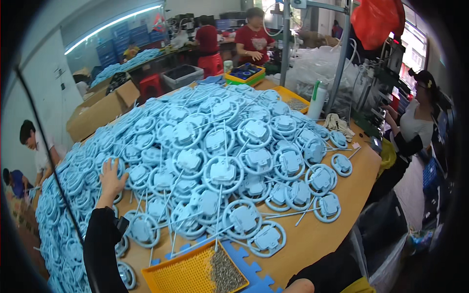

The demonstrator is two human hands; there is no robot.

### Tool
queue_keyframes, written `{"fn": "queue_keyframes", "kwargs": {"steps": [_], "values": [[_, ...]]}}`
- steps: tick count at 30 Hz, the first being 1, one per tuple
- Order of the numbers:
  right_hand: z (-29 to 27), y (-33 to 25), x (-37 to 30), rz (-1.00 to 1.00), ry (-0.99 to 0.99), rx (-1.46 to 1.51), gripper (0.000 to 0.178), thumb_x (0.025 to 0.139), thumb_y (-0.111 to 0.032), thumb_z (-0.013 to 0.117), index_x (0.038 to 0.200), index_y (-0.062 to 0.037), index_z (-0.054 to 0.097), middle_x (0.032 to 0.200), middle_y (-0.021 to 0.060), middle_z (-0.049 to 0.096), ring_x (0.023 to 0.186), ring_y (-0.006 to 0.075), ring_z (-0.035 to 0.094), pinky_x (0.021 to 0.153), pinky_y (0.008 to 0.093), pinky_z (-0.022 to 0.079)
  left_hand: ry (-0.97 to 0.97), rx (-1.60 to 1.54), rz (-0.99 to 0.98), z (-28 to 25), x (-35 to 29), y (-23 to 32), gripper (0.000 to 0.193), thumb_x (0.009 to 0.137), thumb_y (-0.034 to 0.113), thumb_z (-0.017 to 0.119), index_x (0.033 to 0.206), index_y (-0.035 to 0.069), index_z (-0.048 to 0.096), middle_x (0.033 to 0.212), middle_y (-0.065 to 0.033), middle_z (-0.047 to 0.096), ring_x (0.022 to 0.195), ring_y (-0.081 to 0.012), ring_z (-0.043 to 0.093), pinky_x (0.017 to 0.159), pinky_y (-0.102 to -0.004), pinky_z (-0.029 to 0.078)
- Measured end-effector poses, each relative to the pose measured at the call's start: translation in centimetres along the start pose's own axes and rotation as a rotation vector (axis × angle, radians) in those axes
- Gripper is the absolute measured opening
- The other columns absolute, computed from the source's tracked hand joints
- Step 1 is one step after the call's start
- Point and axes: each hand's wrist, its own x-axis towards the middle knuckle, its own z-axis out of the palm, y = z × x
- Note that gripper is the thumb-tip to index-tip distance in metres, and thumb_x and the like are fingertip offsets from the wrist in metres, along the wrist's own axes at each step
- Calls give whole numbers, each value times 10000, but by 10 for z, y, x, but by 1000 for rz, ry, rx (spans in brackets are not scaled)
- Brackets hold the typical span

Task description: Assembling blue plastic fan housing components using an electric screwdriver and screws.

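A big heap of light blue plastic ring-shaped parts (222,171), each with a block in its middle and many with a thin rod, covers much of the table. My left hand (112,179) reaches over the left side of the heap, its fingers spread and touching or just above a blue ring there. At the lower edge shows a small piece of my right hand (300,286); its fingers are out of sight. Between my arms lies a yellow perforated tray (181,268) with a pile of small metal screws (225,273) at its right end, on a blue foam mat (259,281).
A thin dark rod (49,151) slants past my left arm. The brown table's (337,234) edge curves along the right. Behind the heap stand a white bottle (317,100), a yellow tray (293,99), a grey bin (183,75) and a cardboard box (105,110). Several people work around.
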Motion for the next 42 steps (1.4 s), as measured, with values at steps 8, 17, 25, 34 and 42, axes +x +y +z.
{"fn": "queue_keyframes", "kwargs": {"steps": [8,17,25,34,42], "values": [[-30,-18,-16,-10,104,-125,389,947,-313,544,977,74,566,917,199,570,822,356,543,723,402,437,-6,44,36,17,4,-33,623,771,263,653,1351,150,455,1445,-145,336,1312,-408,306,988,-590,336],[-25,-19,-21,-39,-6,75,527,925,-438,537,1018,81,538,932,224,533,855,403,517,730,434,433,-302,201,-181,-13,-75,-53,648,769,321,656,1375,230,446,1467,-126,346,1322,-398,320,1029,-567,316],[5,-9,-23,134,-121,211,572,921,-465,532,1095,80,532,1013,214,534,907,391,526,777,415,442,-397,232,-180,-38,-104,-47,657,791,425,617,1385,215,433,1462,-126,348,1316,-364,347,1042,-564,310],[60,6,-16,-89,-65,245,568,906,-460,563,1090,77,554,1055,214,531,947,380,514,817,451,419,-493,152,-195,-53,-131,-34,709,826,531,562,1426,201,380,1510,-143,263,1380,-355,255,1067,-594,261],[78,6,-9,-30,-115,0,564,920,-472,527,1056,74,554,1030,221,527,924,391,503,808,452,409,-156,-21,8,-37,-146,-43,721,788,420,643,1415,180,382,1498,-161,263,1366,-384,256,1030,-643,240]]}}
